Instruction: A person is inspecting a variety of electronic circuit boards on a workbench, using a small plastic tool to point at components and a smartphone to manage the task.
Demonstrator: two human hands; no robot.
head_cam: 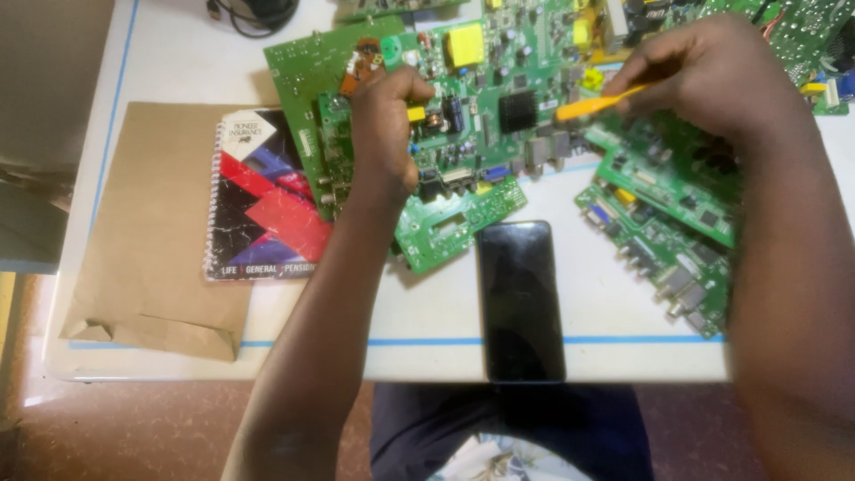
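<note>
**A:** What lay along the left edge of the white tabletop (178, 53)?

**B:** A brown paper envelope (147, 232) sat flat near the left edge, its lower corner reaching towards the near edge. A spiral-bound notebook (263, 196) with a red, blue and black cover rested partly on it, just left of the boards.

**A:** And the left hand?

**B:** The left hand (387, 134) was curled into a loose fist and pressed down on the large green circuit board (481, 98), which lay at the middle of the tabletop towards the far edge. Its grip was closed on itself; whether it pinched anything beneath could not be told.

**A:** What sat nearer the person?

**B:** A dark phone (521, 298) lay face up, screen off, its bottom end at the near edge, just below a smaller green board (454, 223) that stuck out from under the large one.

**A:** The right side?

**B:** The right hand (712, 76) pinched a yellow-handled tool (592, 105) between thumb and fingers, its tip touching the large board near a black heat sink (517, 111). Two more green boards (663, 227) overlapped by the right edge, under the right forearm.
</note>
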